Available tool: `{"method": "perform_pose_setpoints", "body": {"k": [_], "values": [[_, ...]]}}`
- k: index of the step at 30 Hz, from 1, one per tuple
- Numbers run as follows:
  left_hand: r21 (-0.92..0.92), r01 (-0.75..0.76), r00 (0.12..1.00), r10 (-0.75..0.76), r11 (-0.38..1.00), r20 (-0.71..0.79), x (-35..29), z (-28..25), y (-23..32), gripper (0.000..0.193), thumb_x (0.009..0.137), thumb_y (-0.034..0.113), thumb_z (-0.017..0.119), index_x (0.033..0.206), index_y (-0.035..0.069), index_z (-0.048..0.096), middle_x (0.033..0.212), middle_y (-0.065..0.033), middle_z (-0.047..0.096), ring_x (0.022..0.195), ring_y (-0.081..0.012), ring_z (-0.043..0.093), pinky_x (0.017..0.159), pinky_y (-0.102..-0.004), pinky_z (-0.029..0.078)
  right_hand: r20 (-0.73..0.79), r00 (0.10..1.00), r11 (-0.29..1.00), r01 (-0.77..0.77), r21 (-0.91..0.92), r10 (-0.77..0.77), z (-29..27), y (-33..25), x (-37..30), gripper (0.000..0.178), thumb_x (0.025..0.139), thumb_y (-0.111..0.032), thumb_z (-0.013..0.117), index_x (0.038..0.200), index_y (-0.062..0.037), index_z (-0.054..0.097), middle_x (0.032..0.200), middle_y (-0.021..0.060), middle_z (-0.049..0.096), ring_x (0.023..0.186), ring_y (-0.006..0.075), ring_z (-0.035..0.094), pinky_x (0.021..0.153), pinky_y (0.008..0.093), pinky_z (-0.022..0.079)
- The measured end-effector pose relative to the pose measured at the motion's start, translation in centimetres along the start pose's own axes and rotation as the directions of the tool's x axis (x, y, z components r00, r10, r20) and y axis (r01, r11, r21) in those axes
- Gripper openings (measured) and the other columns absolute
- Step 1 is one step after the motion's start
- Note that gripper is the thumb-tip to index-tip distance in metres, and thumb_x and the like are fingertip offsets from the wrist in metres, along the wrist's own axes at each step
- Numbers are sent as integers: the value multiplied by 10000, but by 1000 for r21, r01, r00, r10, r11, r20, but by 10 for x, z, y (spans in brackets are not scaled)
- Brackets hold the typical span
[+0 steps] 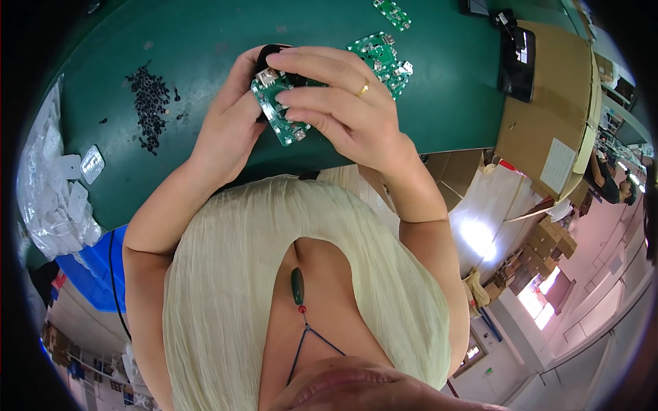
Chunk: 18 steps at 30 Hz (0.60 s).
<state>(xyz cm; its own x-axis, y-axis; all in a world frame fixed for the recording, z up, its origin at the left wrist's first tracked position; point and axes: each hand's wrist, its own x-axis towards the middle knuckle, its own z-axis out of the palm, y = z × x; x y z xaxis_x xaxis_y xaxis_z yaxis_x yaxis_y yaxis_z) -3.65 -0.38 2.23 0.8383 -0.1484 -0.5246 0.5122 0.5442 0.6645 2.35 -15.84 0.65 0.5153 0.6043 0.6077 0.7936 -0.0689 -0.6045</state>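
Above the near part of the green table, both my hands hold a green circuit board (276, 115) with metal connectors on its edges. A black curved piece (266, 61) shows behind the board's top end, between my hands; its full shape is hidden. My left hand (229, 123) wraps round the board's left side and the black piece. From the right, my right hand (356, 103) bends its fingers over the board's face, fingertips touching it. Whether a tiny part sits under those fingertips I cannot make out.
Loose small black parts (149, 106) lie in a heap at the left. More green circuit boards (375, 49) rest beyond my right hand. Clear plastic bags (55, 192) line the left edge, above a blue bin (99, 270). A cardboard box (548, 116) stands right, a black flat device (517, 65) against it.
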Motion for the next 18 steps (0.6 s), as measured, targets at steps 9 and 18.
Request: {"method": "perform_pose_setpoints", "body": {"k": [9, 18], "values": [[-4, -121, 989, 121, 993, 82, 0, 5, -3, 355, 929, 159, 383, 1271, 89, 319, 1136, -40, 453, 1020, -115, 458, 876, -269, 387, -228, 973, 969, -22, -246, -36, 8, -3, -2, 211, 558, -83, 673, 753, -121, 603, 840, -2, 583, 774, 198, 548, 622, 302, 408], [-39, -215, 962, 218, 976, 162, 5, 0, -9, 457, 956, 366, 329, 1314, 84, 292, 1211, -31, 413, 1092, -119, 402, 934, -272, 326, -70, 992, 873, 57, -484, -104, 2, 1, 3, 184, 589, -102, 578, 771, -77, 588, 883, 20, 569, 810, 207, 551, 649, 312, 422]]}}
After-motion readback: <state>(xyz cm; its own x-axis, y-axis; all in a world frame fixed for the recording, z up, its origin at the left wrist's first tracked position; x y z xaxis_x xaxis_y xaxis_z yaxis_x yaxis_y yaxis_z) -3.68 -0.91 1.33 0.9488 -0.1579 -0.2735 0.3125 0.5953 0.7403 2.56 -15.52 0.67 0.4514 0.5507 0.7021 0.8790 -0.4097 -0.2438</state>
